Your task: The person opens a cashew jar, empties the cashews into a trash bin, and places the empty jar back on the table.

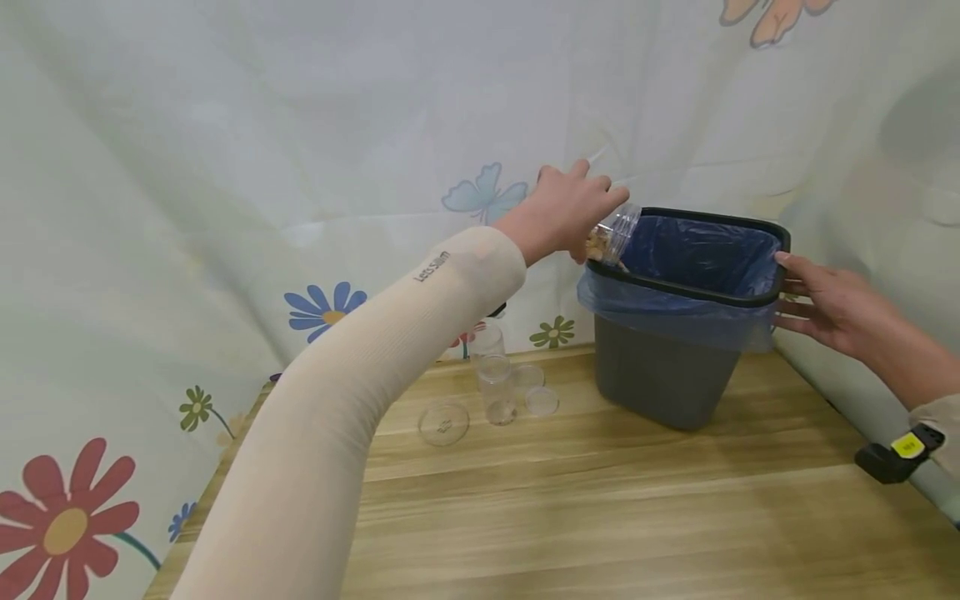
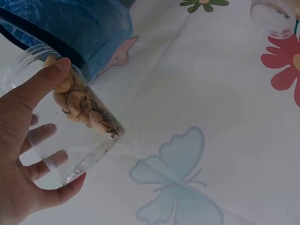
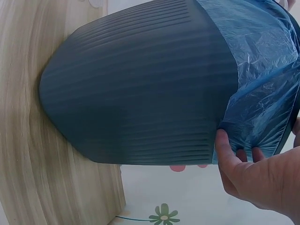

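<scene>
My left hand [image 1: 567,204] grips a clear plastic jar [image 1: 624,227], tilted with its mouth at the left rim of a grey trash bin [image 1: 660,367]. Tan, nut-like pieces [image 2: 77,101] and darker crumbs lie along the jar's lower side, as the left wrist view shows. A blue bag [image 1: 675,312] lines the bin and folds over its black rim. At the bin's right side, my right hand [image 1: 843,308] holds the edge, thumb at the rim and fingers against the outside of the bag.
Left of the bin, clear jars [image 1: 497,392] stand on the wooden table [image 1: 570,508] near its back edge. Clear round lids [image 1: 444,423] lie around them. A flower-printed curtain [image 1: 337,125] hangs behind the table and along its sides.
</scene>
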{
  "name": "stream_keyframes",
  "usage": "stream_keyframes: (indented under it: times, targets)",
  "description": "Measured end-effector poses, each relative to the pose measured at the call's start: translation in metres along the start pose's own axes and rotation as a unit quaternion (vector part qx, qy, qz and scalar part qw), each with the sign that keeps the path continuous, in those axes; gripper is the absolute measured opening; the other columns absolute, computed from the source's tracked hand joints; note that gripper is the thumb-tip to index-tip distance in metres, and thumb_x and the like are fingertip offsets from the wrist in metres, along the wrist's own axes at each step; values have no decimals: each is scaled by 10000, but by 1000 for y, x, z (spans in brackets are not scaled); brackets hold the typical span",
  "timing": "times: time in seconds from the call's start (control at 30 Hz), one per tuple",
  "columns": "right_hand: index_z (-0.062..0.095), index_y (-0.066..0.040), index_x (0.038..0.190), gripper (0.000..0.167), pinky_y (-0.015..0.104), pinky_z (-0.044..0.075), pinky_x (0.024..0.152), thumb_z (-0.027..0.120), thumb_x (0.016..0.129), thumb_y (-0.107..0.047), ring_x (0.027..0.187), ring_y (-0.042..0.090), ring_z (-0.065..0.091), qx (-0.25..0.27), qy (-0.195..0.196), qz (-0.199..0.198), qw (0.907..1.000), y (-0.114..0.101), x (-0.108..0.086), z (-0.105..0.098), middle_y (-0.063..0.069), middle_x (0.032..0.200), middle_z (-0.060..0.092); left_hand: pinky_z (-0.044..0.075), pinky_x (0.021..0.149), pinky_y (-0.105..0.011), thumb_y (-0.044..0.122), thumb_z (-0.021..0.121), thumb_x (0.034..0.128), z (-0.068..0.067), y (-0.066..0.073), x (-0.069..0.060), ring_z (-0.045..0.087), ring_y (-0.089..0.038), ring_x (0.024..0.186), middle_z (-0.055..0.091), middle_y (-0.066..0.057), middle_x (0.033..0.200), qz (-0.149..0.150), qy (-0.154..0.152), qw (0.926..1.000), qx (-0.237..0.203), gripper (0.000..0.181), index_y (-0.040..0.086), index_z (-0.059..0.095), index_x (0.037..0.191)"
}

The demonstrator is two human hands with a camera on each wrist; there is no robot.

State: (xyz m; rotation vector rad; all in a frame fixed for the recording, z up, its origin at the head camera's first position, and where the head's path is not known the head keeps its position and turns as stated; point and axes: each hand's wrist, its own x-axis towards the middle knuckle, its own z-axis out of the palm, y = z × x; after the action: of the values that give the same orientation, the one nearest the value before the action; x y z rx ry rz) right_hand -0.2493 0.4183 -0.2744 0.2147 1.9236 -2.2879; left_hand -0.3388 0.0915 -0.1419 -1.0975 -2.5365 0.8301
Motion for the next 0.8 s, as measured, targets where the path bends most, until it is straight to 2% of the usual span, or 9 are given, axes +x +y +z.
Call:
stream_keyframes:
  times: [0.07,0.13,0.2,0.27,0.37,0.5,0.63,0.7,0.8]
  targets:
    - [624,-264,1088,216,266,576,793,596,998,-458,915,83,665,-85,40,30,10000,0,-1,0,-134,996,611,498,928,-578,547,801,823,-1,1,1,395,-337,1359,409,-25,1548,16,-26,10000,38,986,229,251,1577]
    - [520,-279,1299,368,251,570,802,583,997,-481,1168,166,600,-208,87,87,9997,0,-2,0,-118,1107,564,497,928,-580,552,804,818,-2,3,2,390,-337,1364,408,-24,1549,46,-45,10000,53,998,230,246,1580]
    - [336,-278,1481,580,235,563,806,565,998,-501,1426,262,390,-314,125,127,9993,0,-2,0,-70,1232,493,496,928,-579,558,805,815,-4,4,4,386,-335,1369,406,-21,1550,74,-64,9999,56,1006,233,241,1583]
    - [221,-269,1541,683,223,558,807,552,997,-517,1537,329,104,-361,151,162,9991,0,-3,1,-30,1313,408,498,924,-575,571,801,811,-6,5,5,380,-334,1378,402,-18,1553,72,-59,9999,75,1017,237,235,1587]
    - [318,-292,1476,581,222,557,805,556,995,-516,1544,341,47,-319,151,160,9992,1,-2,0,-23,1327,401,498,921,-572,584,797,808,-9,5,6,374,-336,1386,394,-20,1558,48,-26,9999,136,1031,240,224,1593]
    - [431,-298,1336,430,229,559,816,572,990,-511,1453,285,262,-318,143,162,9993,1,-3,-1,-53,1286,424,497,929,-571,586,797,805,-13,4,7,376,-338,1384,392,-25,1558,32,16,9997,255,1054,242,203,1605]
    - [425,-276,1336,436,241,566,811,579,993,-496,1147,136,569,-307,121,122,9994,0,-4,-2,-79,1215,493,498,922,-566,571,802,806,-16,4,7,386,-333,1359,406,-25,1544,40,33,9992,386,1052,241,204,1605]
    - [482,-262,1272,365,253,573,799,587,996,-475,941,64,639,-219,103,83,9997,0,-5,-2,-113,1108,566,497,920,-565,566,802,808,-18,4,7,385,-332,1355,409,-24,1541,43,25,9990,437,1047,240,205,1605]
    - [511,-243,1206,312,262,578,787,596,997,-459,814,54,676,-144,97,49,9998,-1,-5,-2,-139,994,615,493,921,-566,567,799,810,-20,5,7,380,-331,1356,408,-23,1543,44,6,9987,501,1054,239,196,1610]
